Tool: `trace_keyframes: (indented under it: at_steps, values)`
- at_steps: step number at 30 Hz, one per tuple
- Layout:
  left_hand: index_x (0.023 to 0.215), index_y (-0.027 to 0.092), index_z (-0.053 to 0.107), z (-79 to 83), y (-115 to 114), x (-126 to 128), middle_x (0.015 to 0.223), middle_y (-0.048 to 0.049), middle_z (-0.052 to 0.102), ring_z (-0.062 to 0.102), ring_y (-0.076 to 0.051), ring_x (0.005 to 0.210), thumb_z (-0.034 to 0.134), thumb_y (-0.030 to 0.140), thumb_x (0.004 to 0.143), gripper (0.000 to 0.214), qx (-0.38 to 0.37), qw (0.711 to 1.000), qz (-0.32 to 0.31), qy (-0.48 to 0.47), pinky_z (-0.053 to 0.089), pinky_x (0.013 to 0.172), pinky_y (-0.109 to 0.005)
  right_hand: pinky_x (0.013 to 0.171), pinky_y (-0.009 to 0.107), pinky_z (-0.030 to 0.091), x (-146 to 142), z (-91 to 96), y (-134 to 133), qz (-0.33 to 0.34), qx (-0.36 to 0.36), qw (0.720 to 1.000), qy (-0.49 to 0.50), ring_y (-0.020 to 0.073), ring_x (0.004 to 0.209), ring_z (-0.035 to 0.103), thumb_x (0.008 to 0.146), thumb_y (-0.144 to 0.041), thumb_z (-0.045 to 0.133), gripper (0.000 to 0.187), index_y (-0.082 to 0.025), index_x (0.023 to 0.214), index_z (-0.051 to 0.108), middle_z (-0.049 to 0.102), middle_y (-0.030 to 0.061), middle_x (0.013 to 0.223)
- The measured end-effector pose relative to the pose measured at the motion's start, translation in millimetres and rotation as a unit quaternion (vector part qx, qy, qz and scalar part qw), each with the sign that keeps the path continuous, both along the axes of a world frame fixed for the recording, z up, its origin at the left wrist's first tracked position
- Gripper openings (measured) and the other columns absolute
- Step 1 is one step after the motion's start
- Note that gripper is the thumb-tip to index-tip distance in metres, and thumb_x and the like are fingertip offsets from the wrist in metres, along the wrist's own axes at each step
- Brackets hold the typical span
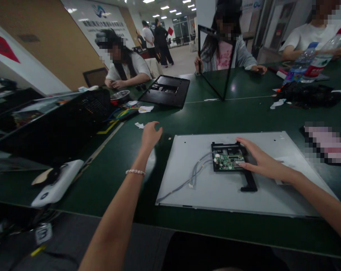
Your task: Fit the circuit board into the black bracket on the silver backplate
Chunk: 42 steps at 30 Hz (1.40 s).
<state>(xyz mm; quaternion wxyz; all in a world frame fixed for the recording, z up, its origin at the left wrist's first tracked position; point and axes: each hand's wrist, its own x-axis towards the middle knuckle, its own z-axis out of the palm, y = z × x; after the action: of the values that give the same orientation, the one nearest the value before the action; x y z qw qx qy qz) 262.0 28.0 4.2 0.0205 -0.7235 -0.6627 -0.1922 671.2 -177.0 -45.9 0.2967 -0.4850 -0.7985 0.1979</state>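
Observation:
A grey metal display panel point(210, 184) lies flat on the green table point(210, 116) in front of me. A black bracket with a green circuit board point(228, 161) sits on its middle, and grey cables point(197, 171) run from the board to the panel's left edge. My right hand point(256, 158) rests on the board's right side, fingers spread over the bracket. My left hand point(150, 134) reaches out past the panel's upper left corner, fingers curled over the bare table near a scrap of white paper point(139, 125). A bead bracelet circles that wrist.
A black back cover point(166, 90) lies further up the table. To the left are a black chassis with coloured wires point(122, 113), a metal bowl point(120, 95) and a white tool point(57, 182). A person opposite holds a black frame point(215, 62) upright. Bottles point(314, 60) stand far right.

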Motion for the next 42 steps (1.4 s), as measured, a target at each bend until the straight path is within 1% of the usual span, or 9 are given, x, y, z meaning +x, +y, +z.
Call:
trace_keyframes:
  at_steps: [4,8,13,18,26,30,35,39,42]
  values:
    - [0.122,0.012,0.057,-0.2,16,-34,0.129,-0.0177,0.057,0.053,-0.029,0.119,0.049,0.020,0.087,0.037,-0.003,0.996,0.084,0.018,0.041,0.099,-0.039,0.115,0.062,0.028,-2,-0.3,0,-0.004,-0.003,1.000,0.008,0.0354,0.144,0.031,0.092,-0.050,0.053,0.075,-0.034,0.154,0.014,0.029,0.0106,0.158]
    - [0.120,0.013,0.057,2.6,24,-46,0.122,-0.0192,0.060,0.056,-0.032,0.112,0.047,0.019,0.087,0.035,-0.007,0.991,0.130,0.026,0.045,0.089,-0.042,0.115,0.062,0.028,-2,-0.9,0,-0.009,-0.002,1.000,0.010,0.0355,0.144,0.031,0.093,-0.051,0.051,0.074,-0.034,0.154,0.013,0.029,0.0109,0.158]
    - [0.121,0.012,0.057,6.9,33,-41,0.116,-0.0184,0.065,0.058,-0.031,0.106,0.044,0.021,0.089,0.036,-0.016,0.987,0.156,0.041,0.043,0.084,-0.039,0.115,0.061,0.027,-2,-2.5,2,-0.007,-0.013,1.000,0.009,0.0345,0.145,0.029,0.094,-0.050,0.050,0.074,-0.034,0.154,0.011,0.028,0.0108,0.159]
    - [0.108,0.013,0.066,13.6,36,-36,0.107,-0.0165,0.068,0.060,-0.029,0.098,0.043,0.022,0.088,0.031,-0.038,0.982,0.176,0.049,0.042,0.076,-0.035,0.115,0.060,0.029,-3,-0.1,3,-0.006,-0.006,1.000,0.012,0.0339,0.144,0.032,0.094,-0.049,0.050,0.073,-0.036,0.154,0.011,0.031,0.0096,0.158]
    - [0.112,0.014,0.068,22.7,18,-19,0.111,-0.0158,0.070,0.063,-0.029,0.099,0.039,0.029,0.093,0.038,-0.017,0.988,0.141,0.067,0.042,0.078,-0.036,0.116,0.059,0.027,-2,0.9,3,-0.009,-0.015,1.000,0.024,0.0322,0.145,0.030,0.096,-0.048,0.047,0.071,-0.033,0.155,0.012,0.029,0.0104,0.159]
    - [0.112,0.018,0.070,27.3,-19,2,0.108,-0.0115,0.072,0.065,-0.029,0.099,0.040,0.030,0.094,0.037,0.038,0.994,0.054,0.083,0.044,0.085,-0.037,0.115,0.060,0.029,-1,-2.9,5,-0.020,-0.008,0.999,0.050,0.0315,0.144,0.031,0.097,-0.047,0.044,0.067,-0.034,0.155,0.013,0.029,0.0092,0.159]
    - [0.102,0.021,0.071,30.2,-115,39,0.106,-0.0069,0.074,0.069,-0.025,0.099,0.042,0.024,0.095,0.030,0.132,0.982,-0.117,0.075,0.042,0.102,-0.043,0.112,0.060,0.036,-3,0.8,4,-0.047,0.015,0.997,0.064,0.0309,0.141,0.036,0.098,-0.044,0.044,0.062,-0.035,0.153,0.018,0.037,0.0083,0.154]
    - [0.105,0.027,0.067,19.4,-191,68,0.110,-0.0040,0.073,0.066,-0.023,0.111,0.041,0.019,0.096,0.028,0.127,0.968,-0.210,0.055,0.041,0.106,-0.051,0.111,0.060,0.036,-8,13.0,-1,-0.070,0.061,0.995,0.021,0.0315,0.136,0.042,0.098,-0.039,0.043,0.059,-0.036,0.152,0.021,0.042,0.0088,0.149]
    - [0.108,0.029,0.065,5.7,-224,88,0.109,-0.0052,0.073,0.063,-0.024,0.116,0.040,0.017,0.097,0.030,0.086,0.967,-0.239,0.031,0.041,0.105,-0.055,0.111,0.061,0.036,-14,20.5,-7,-0.067,0.081,0.994,-0.007,0.0321,0.134,0.044,0.098,-0.036,0.043,0.059,-0.035,0.152,0.022,0.046,0.0095,0.145]
